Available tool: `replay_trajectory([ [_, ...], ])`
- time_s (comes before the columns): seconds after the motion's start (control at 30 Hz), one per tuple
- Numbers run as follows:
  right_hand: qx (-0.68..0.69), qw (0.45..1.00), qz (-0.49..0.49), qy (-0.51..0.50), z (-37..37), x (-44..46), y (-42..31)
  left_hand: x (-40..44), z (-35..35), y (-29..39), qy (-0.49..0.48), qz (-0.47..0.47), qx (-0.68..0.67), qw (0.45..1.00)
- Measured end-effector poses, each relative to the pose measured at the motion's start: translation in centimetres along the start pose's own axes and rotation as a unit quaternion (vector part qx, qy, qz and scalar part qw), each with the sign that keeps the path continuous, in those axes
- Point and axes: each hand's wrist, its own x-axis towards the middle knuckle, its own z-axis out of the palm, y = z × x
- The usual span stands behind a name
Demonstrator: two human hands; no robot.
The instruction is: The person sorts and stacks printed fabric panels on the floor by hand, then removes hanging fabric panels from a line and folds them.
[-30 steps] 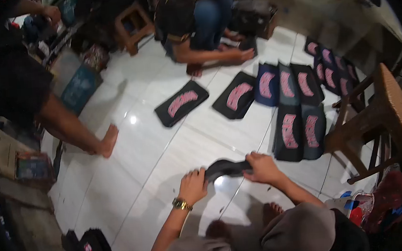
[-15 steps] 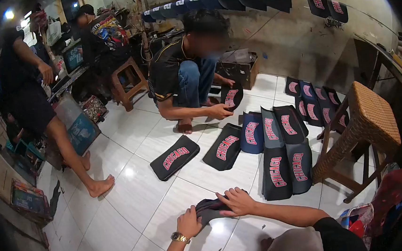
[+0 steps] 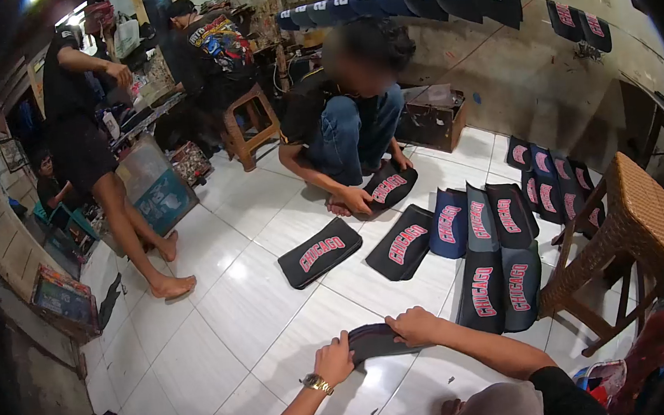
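From afar I saw the right hand (image 3: 415, 328) had curled in, seemingly steadying the dark stack (image 3: 378, 343) it and the left hand (image 3: 334, 362) held

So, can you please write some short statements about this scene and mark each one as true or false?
1. The wearer's left hand and right hand both hold a dark bundle. True.
2. The gold-coloured watch is on the wearer's right wrist. False: it is on the left one.
3. The nearest stool stands left of the blue CHICAGO panel. False: it stands to the right.
4. Panels with a white 2 hang in a row near the wall. True.
5. The crouching person touches no panel. False: that person's hand is on a black CHICAGO panel.
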Motion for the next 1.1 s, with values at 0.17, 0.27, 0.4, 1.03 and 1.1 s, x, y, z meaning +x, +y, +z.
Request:
replay_trajectory([
  [0.17, 0.001, 0.996, 0.062, 0.062, -0.5, -1.8, -3.4, -1.1, -2.0, 2.5, 0.012, -0.059, -0.038, 0.997],
  [0.27, -0.064, 0.973, 0.05, 0.217, 3.7, -3.0, -3.6, -2.0, 0.4, 2.5, 0.099, -0.042, 0.058, 0.993],
  [0.4, -0.054, 0.996, 0.012, 0.076, 2.8, -2.7, -2.7, -1.2, 1.4, 1.1, 0.012, -0.032, -0.025, 0.999],
  [1.03, -0.081, 0.974, -0.043, 0.206, 2.5, -5.3, -1.6, -2.9, 1.1, 2.2, -0.036, -0.024, -0.026, 0.999],
  [1.1, -0.05, 0.996, -0.028, 0.067, 1.5, -5.3, -1.7, -3.1, 1.6, 1.8, -0.057, -0.021, -0.03, 0.998],
])
